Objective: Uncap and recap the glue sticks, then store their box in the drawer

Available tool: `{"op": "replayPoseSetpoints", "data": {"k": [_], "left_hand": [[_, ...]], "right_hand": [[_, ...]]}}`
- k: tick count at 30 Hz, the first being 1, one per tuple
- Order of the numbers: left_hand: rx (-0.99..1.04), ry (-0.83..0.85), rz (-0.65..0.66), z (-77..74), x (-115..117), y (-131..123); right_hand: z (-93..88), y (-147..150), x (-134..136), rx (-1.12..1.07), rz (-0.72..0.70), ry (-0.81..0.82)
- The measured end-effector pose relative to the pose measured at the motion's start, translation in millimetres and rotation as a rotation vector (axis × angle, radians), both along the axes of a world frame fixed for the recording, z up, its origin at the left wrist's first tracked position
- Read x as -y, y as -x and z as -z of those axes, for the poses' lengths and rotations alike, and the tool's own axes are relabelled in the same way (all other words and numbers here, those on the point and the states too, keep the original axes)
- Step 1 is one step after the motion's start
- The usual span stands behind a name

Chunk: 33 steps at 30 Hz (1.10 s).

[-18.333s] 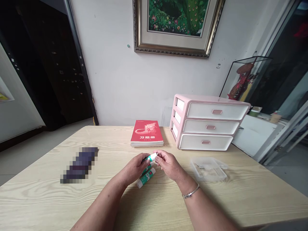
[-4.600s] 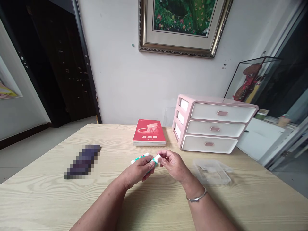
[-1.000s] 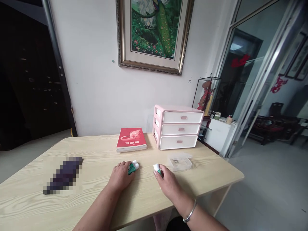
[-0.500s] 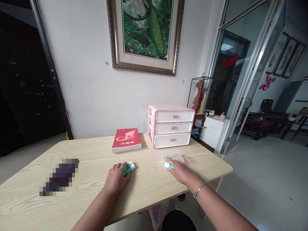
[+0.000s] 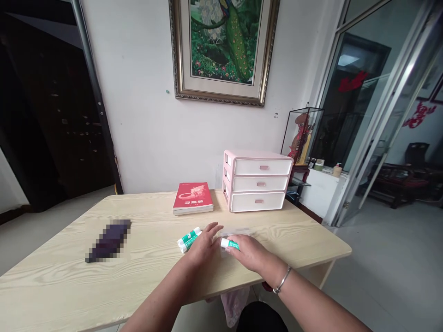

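My right hand (image 5: 251, 253) is closed around a green and white glue stick (image 5: 230, 243), white cap pointing left. It hovers at a clear plastic box (image 5: 238, 231) that lies on the wooden table (image 5: 114, 286), and it hides most of the box. My left hand (image 5: 204, 244) is open, fingers stretched toward the box's left edge; whether they touch it I cannot tell. Two more glue sticks (image 5: 188, 238) lie side by side on the table just left of my left hand, and neither hand touches them.
A red book (image 5: 193, 197) and a pink three-drawer organizer (image 5: 258, 182) stand at the back of the table against the wall. A dark blurred object (image 5: 108, 240) lies to the left. The table's right corner (image 5: 348, 252) drops to the floor near a glass door.
My left hand has let go of the two glue sticks and opened, moving right. My right hand with its glue stick has drawn in leftward, and the clear box now sits nearer the middle.
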<state>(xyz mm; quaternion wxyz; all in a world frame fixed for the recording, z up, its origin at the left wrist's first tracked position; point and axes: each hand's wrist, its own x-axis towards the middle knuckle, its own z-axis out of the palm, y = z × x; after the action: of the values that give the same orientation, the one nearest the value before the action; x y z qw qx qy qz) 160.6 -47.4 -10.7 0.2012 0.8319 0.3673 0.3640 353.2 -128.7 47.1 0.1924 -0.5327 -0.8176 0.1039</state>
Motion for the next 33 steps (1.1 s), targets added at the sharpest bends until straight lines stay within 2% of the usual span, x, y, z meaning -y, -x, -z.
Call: {"op": "replayPoseSetpoints", "data": {"k": [7,10,15,19,23,26,29,33], "left_hand": [[0.118,0.121,-0.013,-13.4,0,-17],[0.166,0.135,-0.019,-13.3,2,-22],[0.169,0.161,-0.076,-5.4,3,-24],[-0.027,0.065,-0.164,-6.5,12,-5],[-0.358,-0.084,-0.374,-12.5,23,26],[-0.502,-0.135,-0.485,-14.6,26,44],[-0.539,-0.124,-0.535,-14.5,24,52],[-0.563,-0.002,-0.546,-13.3,15,54]], "right_hand": [[5.5,-11,1,0.206,0.092,-0.228],[11.5,-8,-9,0.229,0.071,-0.190],[24.2,0,-35,0.186,0.143,-0.062],[31.1,0,-43,0.135,0.158,-0.047],[31.4,-2,-36,0.111,0.159,-0.046],[27.4,-2,-27,0.079,0.153,-0.057],[20.8,-3,-18,0.057,0.157,-0.078],[12.3,-3,-6,0.039,0.143,-0.110]]}}
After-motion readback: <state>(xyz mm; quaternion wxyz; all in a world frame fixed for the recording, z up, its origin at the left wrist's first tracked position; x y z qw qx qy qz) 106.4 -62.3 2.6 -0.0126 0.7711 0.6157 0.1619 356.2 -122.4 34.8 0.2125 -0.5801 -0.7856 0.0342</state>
